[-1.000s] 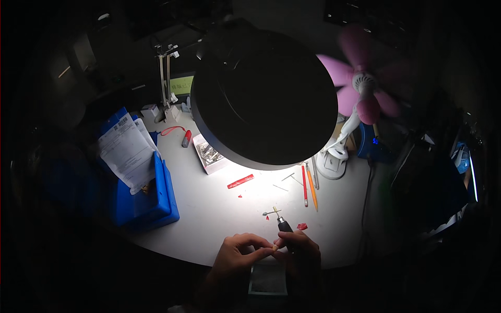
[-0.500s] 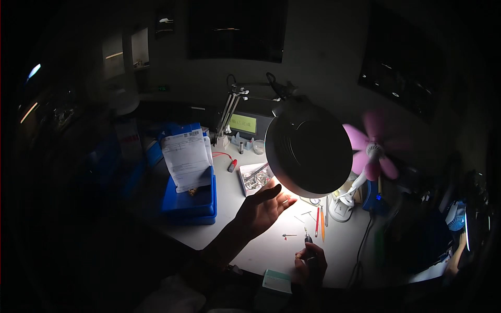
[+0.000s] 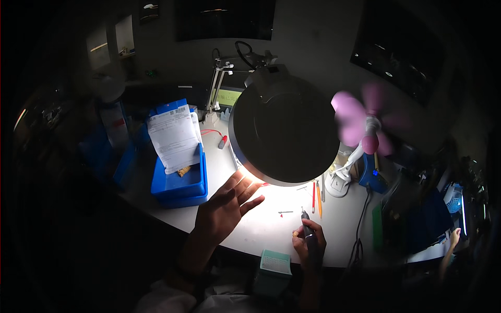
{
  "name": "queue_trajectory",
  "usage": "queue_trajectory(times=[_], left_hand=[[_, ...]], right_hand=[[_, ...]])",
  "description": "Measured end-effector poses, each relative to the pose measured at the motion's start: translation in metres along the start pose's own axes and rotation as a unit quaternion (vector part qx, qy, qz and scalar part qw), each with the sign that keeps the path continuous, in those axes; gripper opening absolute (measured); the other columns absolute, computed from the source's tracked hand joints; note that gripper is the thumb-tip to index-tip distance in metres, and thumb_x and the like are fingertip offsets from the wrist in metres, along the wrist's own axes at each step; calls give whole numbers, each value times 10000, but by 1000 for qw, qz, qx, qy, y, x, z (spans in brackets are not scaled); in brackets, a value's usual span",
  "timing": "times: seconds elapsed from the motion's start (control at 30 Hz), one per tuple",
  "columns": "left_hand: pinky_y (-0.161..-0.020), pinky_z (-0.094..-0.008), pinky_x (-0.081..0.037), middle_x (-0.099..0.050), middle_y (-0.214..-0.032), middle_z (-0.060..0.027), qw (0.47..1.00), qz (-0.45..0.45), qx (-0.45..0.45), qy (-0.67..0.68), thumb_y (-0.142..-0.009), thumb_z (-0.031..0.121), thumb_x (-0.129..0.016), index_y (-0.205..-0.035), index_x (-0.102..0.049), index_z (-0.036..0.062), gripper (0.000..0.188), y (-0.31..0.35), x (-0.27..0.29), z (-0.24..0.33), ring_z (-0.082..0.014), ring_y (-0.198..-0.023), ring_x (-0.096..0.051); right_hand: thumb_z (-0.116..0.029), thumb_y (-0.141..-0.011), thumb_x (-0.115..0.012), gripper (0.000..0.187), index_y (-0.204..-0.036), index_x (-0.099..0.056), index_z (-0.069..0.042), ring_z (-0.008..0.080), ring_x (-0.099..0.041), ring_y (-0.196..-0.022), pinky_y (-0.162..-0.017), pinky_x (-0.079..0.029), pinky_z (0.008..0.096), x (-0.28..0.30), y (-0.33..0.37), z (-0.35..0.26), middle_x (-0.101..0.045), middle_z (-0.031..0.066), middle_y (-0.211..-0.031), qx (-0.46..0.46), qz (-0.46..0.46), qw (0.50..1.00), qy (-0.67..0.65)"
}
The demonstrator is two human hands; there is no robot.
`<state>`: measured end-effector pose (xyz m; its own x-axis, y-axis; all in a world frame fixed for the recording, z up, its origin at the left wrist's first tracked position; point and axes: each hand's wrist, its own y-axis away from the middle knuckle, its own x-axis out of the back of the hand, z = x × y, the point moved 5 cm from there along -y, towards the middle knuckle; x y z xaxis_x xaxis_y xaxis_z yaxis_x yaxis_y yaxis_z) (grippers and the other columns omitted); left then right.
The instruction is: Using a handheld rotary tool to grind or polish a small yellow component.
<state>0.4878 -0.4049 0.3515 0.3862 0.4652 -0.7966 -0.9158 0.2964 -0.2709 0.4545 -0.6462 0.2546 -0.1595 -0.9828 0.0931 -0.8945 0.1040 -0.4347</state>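
Note:
My right hand [image 3: 309, 241] is closed around a dark pen-shaped rotary handpiece [image 3: 310, 235]. Its thin metal tip points away from me over the lit white table. A small tan bit [image 3: 296, 234] shows by the right thumb; what it is I cannot make out. Palm up, with fingers stretched and apart, my left hand [image 3: 223, 208] holds nothing beside the near left rim of a round black magnifier lamp [image 3: 286, 130]. A small shank-like bur [image 3: 285, 212] and a tiny red piece [image 3: 282, 216] lie left of the handpiece tip.
Left stands a blue box [image 3: 180, 194] with printed papers [image 3: 175, 138] and a tan piece [image 3: 183, 171] in it. A red pencil-like stick [image 3: 313, 197] and an orange one [image 3: 319, 201] lie below a turning pink fan [image 3: 370, 122]. Another person's arm [image 3: 452, 245] shows far right.
My left hand has moved left and toward me, away from the tools under the lamp. The whole view has shifted; the right hand keeps its hold on the handpiece.

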Motion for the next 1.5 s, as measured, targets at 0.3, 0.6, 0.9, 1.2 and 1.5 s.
queue_trajectory(times=[0.3,0.6,0.9,1.2,1.5], left_hand=[[-961,-484,-483,-610,-1199,-329,931,-354,88,18,-953,451,-623,-1228,-602,-173,682,76,-152,-52,-412,-1115,-618],[-919,-470,-483,-618,-1139,-300,885,-401,119,205,-961,365,-568,-1190,-617,-135,553,75,-187,-84,-376,-1044,-621],[-879,-447,-507,-574,-1174,-285,860,-354,107,352,-935,335,-638,-1226,-602,-129,549,93,-207,-106,-378,-1140,-555],[-1121,-452,-300,-272,-1540,-333,844,-381,169,336,-974,505,-542,-1405,-638,111,592,104,-210,-98,-463,-1459,-248],[-1101,-568,-362,-234,-1597,-339,881,-340,257,208,-907,428,-686,-1601,-264,43,898,61,-189,-117,-450,-1455,-315]], right_hand=[[53,-843,-663,477,-1301,-549,-14,136,-634,-885,-760,-554,260,6,3,3,-600,78,-979,-22,-36,999,1],[4,-845,-672,465,-1293,-562,-54,156,-666,-844,-805,-545,308,0,-4,-7,-639,77,-934,-2,-33,999,3],[13,-855,-659,474,-1309,-551,-70,150,-670,-846,-815,-552,313,2,-3,-10,-638,59,-901,12,-36,999,-3],[-11,-869,-681,472,-1316,-546,-77,162,-674,-816,-774,-566,317,4,-5,-12,-643,81,-892,35,-32,999,20],[19,-890,-663,485,-1346,-534,-80,133,-643,-830,-781,-534,286,31,0,-6,-621,52,-906,63,-7,998,27]])
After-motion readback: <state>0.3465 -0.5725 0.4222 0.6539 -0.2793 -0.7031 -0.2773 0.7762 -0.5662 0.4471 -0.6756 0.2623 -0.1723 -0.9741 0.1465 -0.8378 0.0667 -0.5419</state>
